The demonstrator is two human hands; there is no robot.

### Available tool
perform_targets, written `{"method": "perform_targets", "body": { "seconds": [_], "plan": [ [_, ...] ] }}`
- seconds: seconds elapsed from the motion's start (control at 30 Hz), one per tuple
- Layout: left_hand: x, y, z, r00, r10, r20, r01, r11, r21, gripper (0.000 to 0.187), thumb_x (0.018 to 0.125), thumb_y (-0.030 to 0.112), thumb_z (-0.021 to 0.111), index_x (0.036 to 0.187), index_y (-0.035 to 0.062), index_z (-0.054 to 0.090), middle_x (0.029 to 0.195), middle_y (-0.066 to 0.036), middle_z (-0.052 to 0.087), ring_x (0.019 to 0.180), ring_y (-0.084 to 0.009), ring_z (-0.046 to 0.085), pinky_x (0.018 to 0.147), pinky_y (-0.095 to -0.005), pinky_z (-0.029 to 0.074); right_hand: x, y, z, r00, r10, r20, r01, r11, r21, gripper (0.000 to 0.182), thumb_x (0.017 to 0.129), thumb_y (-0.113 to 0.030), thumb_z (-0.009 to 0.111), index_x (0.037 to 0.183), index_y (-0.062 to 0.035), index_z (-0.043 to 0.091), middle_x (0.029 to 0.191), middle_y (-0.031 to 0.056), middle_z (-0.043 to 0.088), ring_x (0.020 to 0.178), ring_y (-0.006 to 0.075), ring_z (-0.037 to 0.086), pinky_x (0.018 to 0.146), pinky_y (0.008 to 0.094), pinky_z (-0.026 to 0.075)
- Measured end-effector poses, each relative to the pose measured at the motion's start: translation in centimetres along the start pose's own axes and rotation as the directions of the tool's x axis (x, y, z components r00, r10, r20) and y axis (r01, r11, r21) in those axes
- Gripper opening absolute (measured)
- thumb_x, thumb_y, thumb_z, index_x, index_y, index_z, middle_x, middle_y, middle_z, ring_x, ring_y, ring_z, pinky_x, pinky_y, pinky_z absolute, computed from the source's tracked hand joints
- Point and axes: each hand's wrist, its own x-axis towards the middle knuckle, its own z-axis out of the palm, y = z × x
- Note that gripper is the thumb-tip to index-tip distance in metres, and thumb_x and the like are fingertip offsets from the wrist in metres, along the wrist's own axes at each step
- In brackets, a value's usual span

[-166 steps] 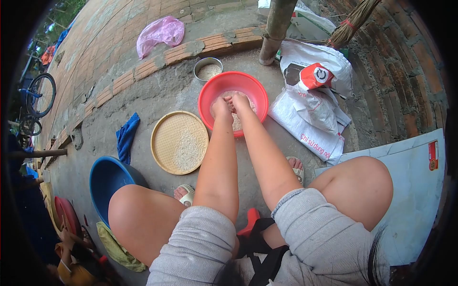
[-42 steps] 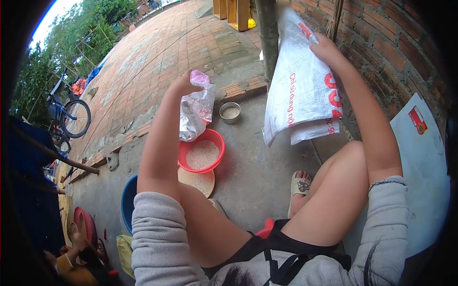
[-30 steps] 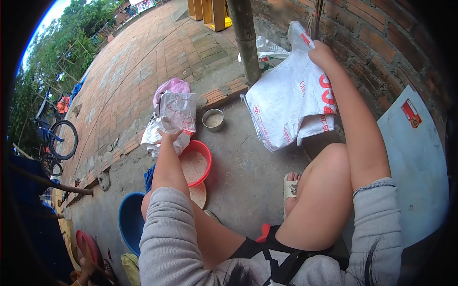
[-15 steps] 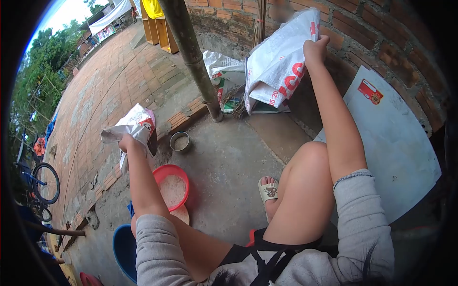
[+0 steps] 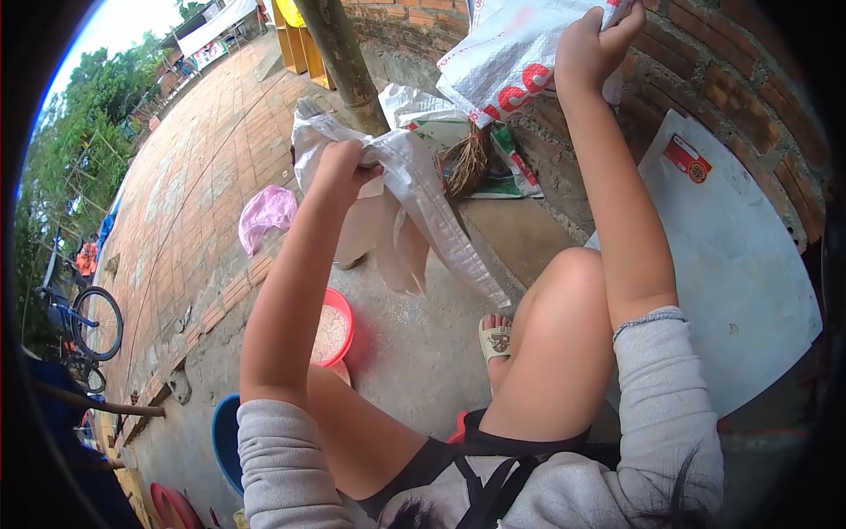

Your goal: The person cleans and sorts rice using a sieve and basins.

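My left hand (image 5: 345,167) is closed on a crumpled white sack (image 5: 419,181), which hangs down to the right toward the sandaled foot. At the upper right, my right hand (image 5: 592,48) grips a white sack with red lettering (image 5: 502,70), raised in front of the brick wall. A pink plastic bag (image 5: 267,216) lies on the brick paving, left of my left forearm. Below that forearm sits a red basin (image 5: 332,331) of pale grains, partly hidden by the arm.
A bamboo post (image 5: 339,57) stands beyond my left hand. Near the wall are a straw broom (image 5: 469,163) and more sacks (image 5: 515,167). A large pale sheet (image 5: 727,264) lies at the right. A blue tub (image 5: 226,441) is at the lower left, a bicycle (image 5: 95,324) farther left.
My left hand has moved right and up with its white sack, and the pink bag now lies apart on the paving. My right hand has lifted the lettered sack higher, uncovering the broom.
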Motion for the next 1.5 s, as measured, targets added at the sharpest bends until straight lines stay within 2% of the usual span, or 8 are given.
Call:
{"method": "perform_targets", "body": {
  "seconds": [0.3,0.53,0.63,0.77,0.87,1.1,1.4,1.5],
  "plan": [
    [2.2,-17.0,17.4,0.695,0.652,0.303,-0.715,0.673,0.191,0.028,0.077,0.007,0.049,0.103,-0.0014,0.054,0.087,-0.019,0.061,0.082,-0.0339,0.059,0.074,-0.0405,0.045,0.0,-1.0,-1.2,0.978,-0.173,0.119,0.172,0.985,0.015,0.046,0.084,-0.001,0.043,0.128,-0.0023,0.031,0.127,0.0208,0.041,0.118,0.0335,0.041,0.100,0.0385,0.030],
    [-0.9,-32.0,21.4,0.763,-0.324,0.558,-0.231,0.670,0.705,0.052,0.079,0.037,0.061,0.111,-0.0039,0.054,0.105,-0.021,0.059,0.095,-0.0319,0.058,0.078,-0.0392,0.047,-3.8,2.9,0.5,0.922,-0.187,0.340,0.266,0.942,-0.204,0.047,0.083,-0.004,0.044,0.128,-0.0150,0.035,0.110,0.0203,0.057,0.097,0.0388,0.056,0.080,0.0431,0.044],
    [-2.3,-27.4,14.4,0.317,-0.410,0.855,-0.178,0.860,0.478,0.080,0.076,0.050,0.063,0.128,-0.0049,0.035,0.129,-0.025,0.039,0.104,-0.0337,0.055,0.081,-0.0366,0.051,-7.3,4.7,1.3,0.801,0.038,0.598,0.212,0.915,-0.342,0.052,0.081,-0.004,0.045,0.130,-0.0204,0.035,0.104,0.0190,0.060,0.091,0.0383,0.059,0.077,0.0445,0.046],
    [0.4,-27.4,3.8,0.264,-0.639,0.723,0.440,0.746,0.499,0.087,0.074,0.057,0.061,0.125,-0.0079,0.036,0.122,-0.022,0.048,0.105,-0.0303,0.055,0.081,-0.0358,0.051,-13.7,8.4,2.9,0.346,0.317,0.883,0.475,0.752,-0.457,0.062,0.078,-0.002,0.046,0.134,-0.0224,0.029,0.097,0.0182,0.062,0.083,0.0369,0.062,0.071,0.0452,0.048],
    [-0.4,-30.8,-6.6,0.691,-0.600,0.403,0.716,0.642,-0.272,0.084,0.078,0.059,0.054,0.126,-0.0073,0.034,0.120,-0.022,0.050,0.104,-0.0319,0.056,0.083,-0.0336,0.051,-17.8,7.2,4.7,0.071,0.394,0.916,0.580,0.731,-0.359,0.061,0.079,-0.003,0.047,0.133,-0.0237,0.030,0.098,0.0192,0.061,0.085,0.0366,0.062,0.070,0.0456,0.049],
    [-6.1,-36.6,-21.4,0.671,-0.669,-0.320,-0.052,0.388,-0.920,0.067,0.091,0.049,0.036,0.135,0.0036,0.015,0.125,-0.026,0.043,0.104,-0.0401,0.053,0.080,-0.0430,0.053,-24.7,-0.1,10.7,-0.234,0.508,0.829,0.760,0.628,-0.170,0.051,0.081,-0.010,0.052,0.129,-0.0111,0.036,0.116,0.0156,0.056,0.104,0.0326,0.056,0.077,0.0448,0.050],
    [-5.5,-38.2,-30.2,0.292,-0.574,-0.765,-0.751,0.357,-0.555,0.044,0.090,0.011,0.040,0.126,-0.0106,0.027,0.122,-0.027,0.039,0.105,-0.0403,0.051,0.089,-0.0438,0.048,-25.7,-16.1,11.4,-0.471,0.234,0.851,0.626,0.768,0.135,0.038,0.082,-0.010,0.051,0.120,-0.0069,0.046,0.111,0.0152,0.058,0.101,0.0285,0.058,0.081,0.0414,0.049],
    [-5.6,-34.0,-29.5,0.200,-0.580,-0.790,-0.505,0.630,-0.590,0.054,0.088,0.022,0.049,0.128,-0.0072,0.029,0.128,-0.021,0.038,0.108,-0.0357,0.049,0.092,-0.0445,0.041,-26.3,-19.0,10.9,-0.445,0.106,0.889,0.532,0.830,0.167,0.035,0.083,-0.010,0.047,0.118,-0.0062,0.046,0.104,0.0157,0.061,0.097,0.0297,0.059,0.079,0.0407,0.049]
  ]
}}
